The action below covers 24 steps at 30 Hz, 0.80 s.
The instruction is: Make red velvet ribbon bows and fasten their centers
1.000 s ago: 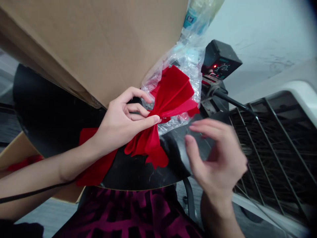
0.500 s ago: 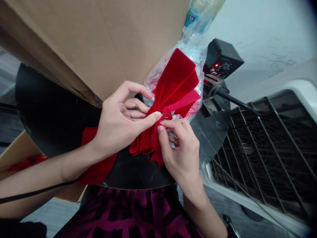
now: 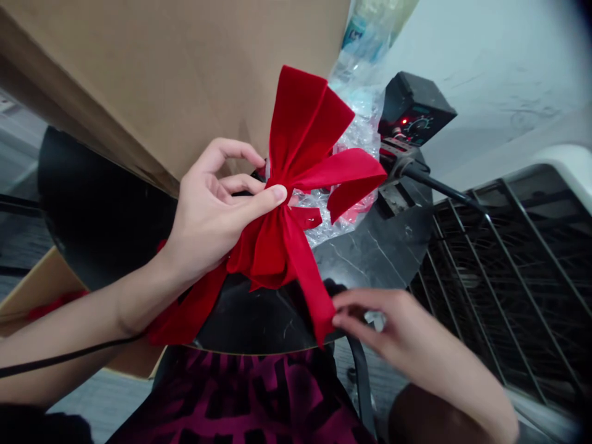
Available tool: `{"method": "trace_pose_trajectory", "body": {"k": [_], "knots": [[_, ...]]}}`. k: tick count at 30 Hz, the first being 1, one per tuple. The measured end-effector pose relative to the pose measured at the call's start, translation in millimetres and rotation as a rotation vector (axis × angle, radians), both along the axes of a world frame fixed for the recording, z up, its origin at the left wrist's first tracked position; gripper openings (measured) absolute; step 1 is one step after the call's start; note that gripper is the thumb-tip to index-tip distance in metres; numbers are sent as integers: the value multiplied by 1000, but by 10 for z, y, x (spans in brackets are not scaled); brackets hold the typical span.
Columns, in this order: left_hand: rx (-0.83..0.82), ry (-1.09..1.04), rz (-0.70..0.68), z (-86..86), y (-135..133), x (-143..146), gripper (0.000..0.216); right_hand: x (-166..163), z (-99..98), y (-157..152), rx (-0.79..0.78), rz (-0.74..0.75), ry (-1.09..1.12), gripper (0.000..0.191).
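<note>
**Red bow held at its centre over a black tabletop**

Your left hand grasps the red bow at its gathered middle, the thumb pressed across the front and the other fingers curled behind and beside it. Your right hand, slightly blurred, pinches the edge of a ribbon tail between thumb and forefinger, close to its lower end, near the front rim of the table. The bow is over the tabletop, directly before you, its wide loops fanning away from you and one folded strip reaching right; whether its lower folds touch the surface, you cannot tell from this angle.

Behind the bow lies crumpled clear plastic wrap, with red pieces showing through. A large cardboard box rises at the back left, and a black unit with a lit red lamp and a dial stands at the back right. Flat red fabric lies beside your left forearm at the table's front edge. Below, to your left, an open carton holds more red material.
</note>
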<state>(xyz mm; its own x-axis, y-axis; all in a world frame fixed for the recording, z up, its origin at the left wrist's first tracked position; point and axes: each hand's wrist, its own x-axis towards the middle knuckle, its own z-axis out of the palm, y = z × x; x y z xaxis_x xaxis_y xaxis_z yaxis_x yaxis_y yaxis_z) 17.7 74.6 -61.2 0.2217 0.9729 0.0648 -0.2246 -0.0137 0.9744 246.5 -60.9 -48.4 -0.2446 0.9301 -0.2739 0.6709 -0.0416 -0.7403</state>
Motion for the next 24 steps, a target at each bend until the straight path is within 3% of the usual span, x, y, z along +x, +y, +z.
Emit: {"method": "trace_pose_trajectory", "body": {"k": [2, 4, 7, 10, 12, 15, 18, 21, 24], "knots": [[40, 12, 2, -31, 0, 6, 40, -46, 43, 65, 268, -271, -5, 13], [76, 32, 16, -56, -6, 15, 39, -238, 4, 212, 514, -428, 27, 18], [78, 66, 21, -65, -24, 24, 33, -566, -141, 472, 758, -379, -10, 14], [65, 66, 7, -53, -44, 26, 35, -729, -267, 623, 869, -363, -35, 14], [84, 51, 6, -52, -57, 26, 36, -746, -304, 634, 812, -442, 27, 12], [179, 55, -14, -76, -71, 33, 27, -692, -299, 575, 558, -568, 250, 8], [225, 51, -101, -109, -79, 47, 17, -597, -267, 517, 337, -568, 433, 9], [192, 69, -132, -105, -90, 61, 15, -542, -260, 503, 303, -574, 490, 12], [154, 124, -119, -64, -106, 69, 12, -590, -301, 527, 378, -585, 538, 13]]}}
